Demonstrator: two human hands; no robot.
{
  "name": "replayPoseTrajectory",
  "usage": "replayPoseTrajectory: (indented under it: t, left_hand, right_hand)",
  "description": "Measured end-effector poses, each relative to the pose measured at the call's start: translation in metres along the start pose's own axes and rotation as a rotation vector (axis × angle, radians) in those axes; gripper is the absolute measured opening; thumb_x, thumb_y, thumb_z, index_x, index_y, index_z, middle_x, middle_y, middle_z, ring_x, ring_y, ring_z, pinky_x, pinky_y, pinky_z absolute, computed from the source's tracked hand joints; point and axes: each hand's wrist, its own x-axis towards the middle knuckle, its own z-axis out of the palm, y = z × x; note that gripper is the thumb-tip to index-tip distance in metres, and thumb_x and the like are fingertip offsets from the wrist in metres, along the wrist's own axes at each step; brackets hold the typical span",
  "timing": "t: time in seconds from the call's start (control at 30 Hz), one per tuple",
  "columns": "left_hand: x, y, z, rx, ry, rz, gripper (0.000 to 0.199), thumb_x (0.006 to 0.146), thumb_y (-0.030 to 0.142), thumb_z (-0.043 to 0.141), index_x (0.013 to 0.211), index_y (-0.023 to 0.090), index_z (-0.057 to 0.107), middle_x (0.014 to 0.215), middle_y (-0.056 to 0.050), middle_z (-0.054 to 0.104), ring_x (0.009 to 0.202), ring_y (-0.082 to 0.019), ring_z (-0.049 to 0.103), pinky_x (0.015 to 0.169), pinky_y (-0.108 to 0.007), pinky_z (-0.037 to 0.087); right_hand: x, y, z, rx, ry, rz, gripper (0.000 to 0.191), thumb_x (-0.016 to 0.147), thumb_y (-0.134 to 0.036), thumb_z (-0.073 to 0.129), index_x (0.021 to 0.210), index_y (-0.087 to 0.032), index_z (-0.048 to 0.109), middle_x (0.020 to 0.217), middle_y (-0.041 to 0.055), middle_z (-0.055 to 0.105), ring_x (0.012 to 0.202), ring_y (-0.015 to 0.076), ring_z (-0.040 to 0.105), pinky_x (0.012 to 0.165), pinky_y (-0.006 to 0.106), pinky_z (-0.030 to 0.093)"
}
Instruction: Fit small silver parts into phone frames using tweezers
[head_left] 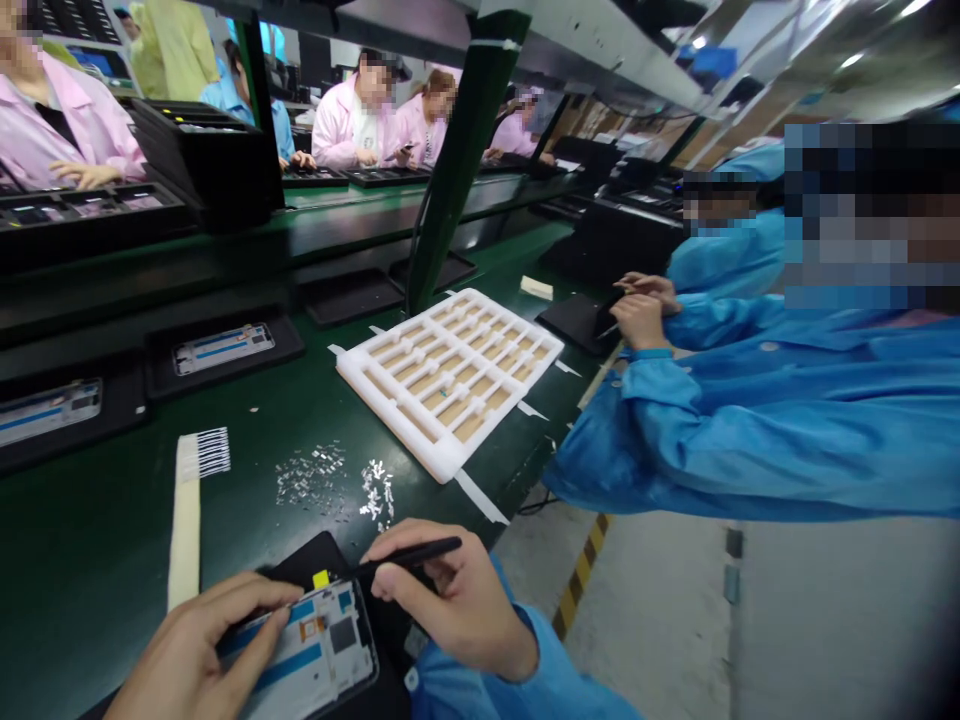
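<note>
At the bottom of the view, my left hand grips a phone frame, thumb and fingers closed on its upper edge. Silver-grey with blue strips, the frame lies tilted over a black tray. A small yellow tab sticks up at its top edge. In my right hand are slim black tweezers, pinched between thumb and fingers. Their tip points left to the frame's top edge near the yellow tab; whether it touches is unclear. Beyond my hands lie small silver pieces and white pieces.
A white foam tray with compartments is taped to the green bench. A cream strip with white tabs lies left. Black trays holding phone frames stand further back. A co-worker in a blue sleeve works close on the right.
</note>
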Motion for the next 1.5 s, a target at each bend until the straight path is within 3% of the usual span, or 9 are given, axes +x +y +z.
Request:
replayPoseTrajectory:
  t: [0.23,0.4,0.67,0.9,1.17,1.3,1.5]
  left_hand:
    - [-0.002,0.009,-0.002,-0.025,-0.060,-0.019,0.035,0.103,0.050,0.055,0.121,0.037,0.082,0.111,-0.003,0.083,0.092,-0.017,0.080,0.066,-0.016,0.059]
    - [-0.004,0.014,-0.003,-0.020,-0.025,0.020,0.031,0.101,0.044,0.057,0.115,0.036,0.084,0.109,-0.002,0.084,0.094,-0.017,0.081,0.080,-0.020,0.063]
    - [-0.003,0.019,0.000,-0.039,0.002,0.000,0.030,0.098,0.046,0.060,0.110,0.033,0.085,0.103,-0.003,0.084,0.082,-0.016,0.080,0.073,-0.020,0.063]
    - [-0.005,0.008,0.008,-0.027,0.006,-0.042,0.031,0.102,0.046,0.056,0.113,0.034,0.083,0.106,-0.001,0.082,0.095,-0.016,0.079,0.081,-0.019,0.062]
    - [-0.006,0.002,0.012,0.020,0.042,-0.022,0.029,0.101,0.051,0.059,0.105,0.033,0.082,0.105,-0.001,0.082,0.094,-0.017,0.080,0.082,-0.020,0.063]
    - [-0.005,0.000,0.010,0.033,0.038,-0.025,0.030,0.102,0.051,0.060,0.108,0.032,0.082,0.105,-0.001,0.083,0.094,-0.018,0.080,0.077,-0.018,0.063]
    - [-0.005,-0.004,0.012,0.062,0.043,-0.010,0.028,0.102,0.051,0.062,0.113,0.033,0.081,0.105,0.002,0.082,0.094,-0.015,0.080,0.080,-0.017,0.063]
  right_hand:
    - [0.001,-0.012,0.025,-0.079,-0.146,0.046,0.014,0.089,-0.020,0.076,0.098,-0.019,0.087,0.090,0.0089,0.085,0.077,0.0227,0.081,0.071,0.029,0.066]
    - [0.004,-0.010,0.030,-0.140,-0.138,0.062,0.013,0.089,-0.021,0.075,0.095,-0.019,0.087,0.092,0.0089,0.085,0.078,0.0228,0.081,0.069,0.028,0.066]
    - [0.003,-0.008,0.032,-0.146,-0.115,0.070,0.013,0.090,-0.022,0.075,0.095,-0.019,0.086,0.090,0.0078,0.084,0.076,0.0223,0.081,0.068,0.028,0.065]
    - [0.002,-0.008,0.033,-0.166,-0.082,0.079,0.013,0.090,-0.024,0.075,0.094,-0.019,0.086,0.089,0.0086,0.083,0.074,0.0230,0.080,0.065,0.029,0.064]
    - [0.001,-0.006,0.034,-0.136,-0.074,0.104,0.013,0.089,-0.024,0.074,0.093,-0.017,0.085,0.088,0.0089,0.083,0.068,0.0216,0.079,0.062,0.028,0.063]
    - [-0.001,-0.004,0.034,-0.165,-0.057,0.037,0.013,0.090,-0.021,0.073,0.094,-0.018,0.085,0.088,0.0080,0.084,0.073,0.0213,0.080,0.065,0.027,0.064]
    - [-0.004,-0.001,0.032,-0.198,-0.041,-0.211,0.018,0.088,-0.010,0.073,0.100,-0.013,0.086,0.093,0.0125,0.085,0.080,0.0215,0.083,0.075,0.026,0.068]
